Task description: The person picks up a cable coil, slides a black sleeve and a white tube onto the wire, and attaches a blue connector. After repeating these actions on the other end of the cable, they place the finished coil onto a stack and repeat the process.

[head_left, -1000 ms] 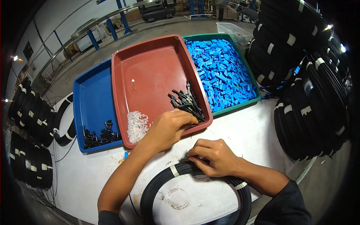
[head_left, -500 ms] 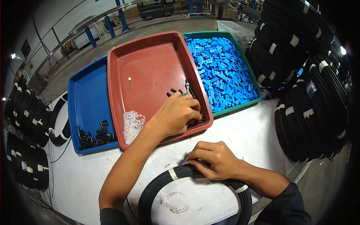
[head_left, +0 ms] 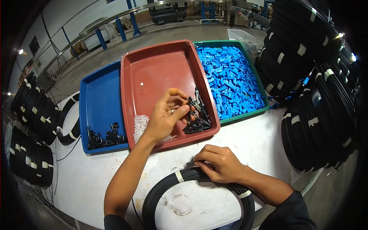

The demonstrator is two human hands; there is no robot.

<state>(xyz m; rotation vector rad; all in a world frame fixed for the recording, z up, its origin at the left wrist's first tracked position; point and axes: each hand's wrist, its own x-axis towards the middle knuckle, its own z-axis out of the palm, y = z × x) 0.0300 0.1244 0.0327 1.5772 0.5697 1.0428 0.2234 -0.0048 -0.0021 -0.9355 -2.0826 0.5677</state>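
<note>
My left hand (head_left: 164, 117) is over the red tray (head_left: 161, 73), fingers curled and thumb against them in a pinch. A small black connector part (head_left: 189, 101) shows at its fingertips, partly hidden. Long black connector parts (head_left: 197, 124) lie in the tray's right corner, just beyond that hand. Small clear plastic sleeves (head_left: 140, 128) are heaped in its near left corner, beside my left wrist. On the white table, my right hand (head_left: 220, 164) is closed in a pinch at the top of a coil of black cable (head_left: 161, 191), gripping cable; the exact end is hard to make out.
Left of the red tray stands a blue tray (head_left: 99, 84) with short black parts (head_left: 105, 138). On the right is a green tray (head_left: 245, 116) full of blue clips (head_left: 232, 82). Large cable coils (head_left: 322, 126) are stacked at right, more coils (head_left: 32, 115) at left.
My left hand has come up and left from the black parts in the red tray, uncovering them. My right hand stays at the coil. The view has shifted slightly.
</note>
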